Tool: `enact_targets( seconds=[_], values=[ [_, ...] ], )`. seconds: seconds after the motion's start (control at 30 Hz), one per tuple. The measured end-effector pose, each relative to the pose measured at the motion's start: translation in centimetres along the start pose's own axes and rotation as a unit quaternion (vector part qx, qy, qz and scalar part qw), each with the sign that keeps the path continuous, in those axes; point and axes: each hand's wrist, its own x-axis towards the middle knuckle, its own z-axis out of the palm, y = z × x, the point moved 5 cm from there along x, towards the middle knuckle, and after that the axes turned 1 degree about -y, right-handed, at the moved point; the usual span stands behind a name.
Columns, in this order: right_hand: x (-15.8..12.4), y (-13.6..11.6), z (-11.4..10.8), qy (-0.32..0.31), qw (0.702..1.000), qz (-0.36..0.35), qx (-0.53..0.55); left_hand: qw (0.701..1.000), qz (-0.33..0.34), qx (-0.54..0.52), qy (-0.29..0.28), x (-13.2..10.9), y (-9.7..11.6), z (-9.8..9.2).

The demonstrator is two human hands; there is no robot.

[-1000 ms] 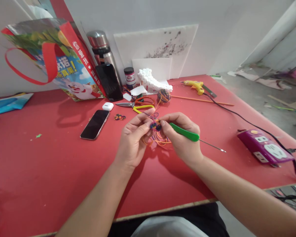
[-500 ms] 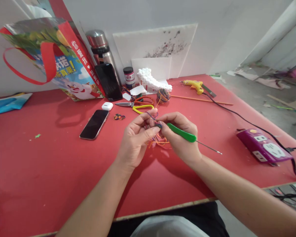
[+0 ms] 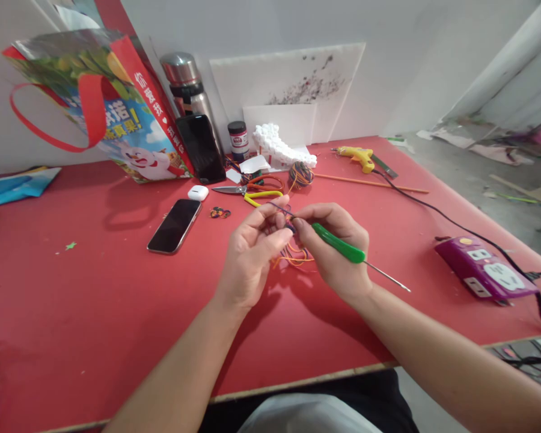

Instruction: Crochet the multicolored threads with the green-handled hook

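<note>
My left hand pinches a small piece of multicoloured yarn work, with a dark strand drawn over its raised fingers. My right hand is closed around a green-handled crochet hook; a thin metal shaft sticks out of the handle toward the lower right. The hook's other end, by the yarn, is hidden behind fingers. Loose orange and purple strands hang below the fingertips. Beyond the hands lies a ball of mixed-colour yarn, from which a strand runs to my left hand.
Scissors, a phone, a white earbud case and a small yarn piece lie left of the yarn ball. A glue gun and a purple power strip with cords are at right. A bag and flask stand behind.
My right hand has shifted slightly right and away from my left, and the hook's exposed shaft points a little lower. The whole view has moved slightly.
</note>
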Motion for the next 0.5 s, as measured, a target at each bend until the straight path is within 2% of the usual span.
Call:
enact_targets(
  seconds=[0.17,0.27,0.5],
  values=[
    [0.2,-1.0,-0.3,-0.025,0.989,-0.109,-0.098,0.999,-0.005,0.023,0.028,0.4,0.0,-0.6],
    [0.3,-1.5,-0.4,-0.051,0.978,-0.165,-0.116,0.999,-0.020,0.040,0.026,0.6,0.0,-0.9],
    [0.5,-1.1,-0.9,-0.038,0.982,-0.146,-0.113,0.995,-0.011,0.092,0.028,0.8,0.1,-1.2]
  ],
)
